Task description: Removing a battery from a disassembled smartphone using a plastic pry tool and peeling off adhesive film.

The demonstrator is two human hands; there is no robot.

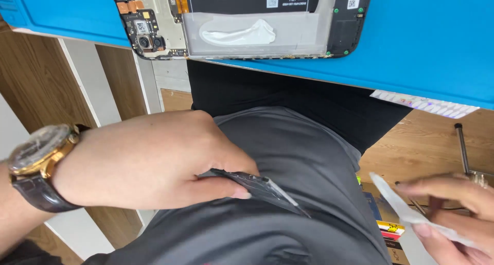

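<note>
One dark flat part (262, 187) in left hand (149, 159), one white strip (411, 216) in right hand (453, 213)

The opened phone (242, 20) on the blue mat (422, 43) is cut off by the top edge, so its upper part is out of sight. The left hand (149, 159) covers one end of the dark flat part (262, 188) in its grip. The right hand (453, 213) is blurred and runs off the right and bottom edges, along with the pale strip (406, 211) it pinches. Small objects on the wooden surface (411, 146) behind it are too blurred to tell.
</note>
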